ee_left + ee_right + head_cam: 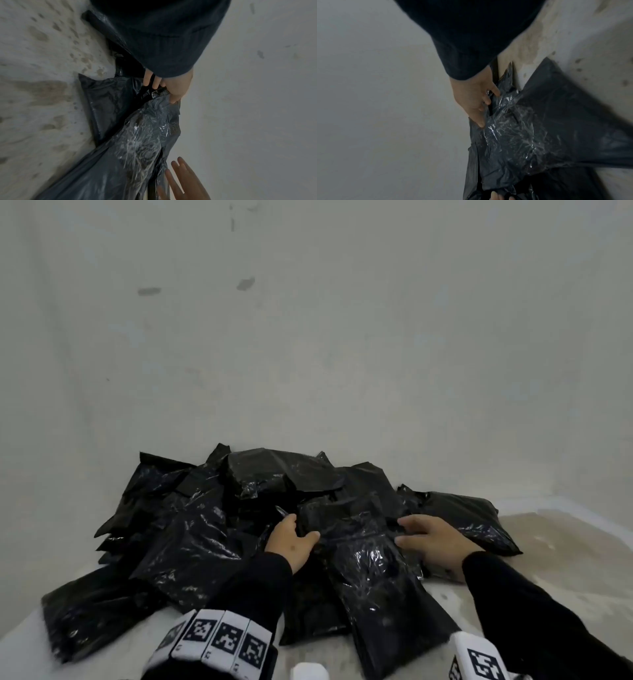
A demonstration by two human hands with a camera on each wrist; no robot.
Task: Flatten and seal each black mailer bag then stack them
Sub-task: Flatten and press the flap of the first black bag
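Note:
A glossy black mailer bag (376, 583) lies lengthwise in front of me on the stained white surface (555, 594), its far end folded over. My left hand (298, 539) grips the far left edge, thumb on top and fingers behind the fold. My right hand (424, 537) holds the far right edge, fingers spread over the plastic. The right wrist view shows the left hand (474, 102) curled into the crinkled bag (513, 135). In the left wrist view the right hand (173, 88) pinches the bag (137, 148).
A loose pile of several black mailer bags (212, 508) lies behind and to the left, against the white wall (308, 337). One bag (472, 525) sits behind my right hand, another (96, 618) at the front left. Bare surface shows at the right.

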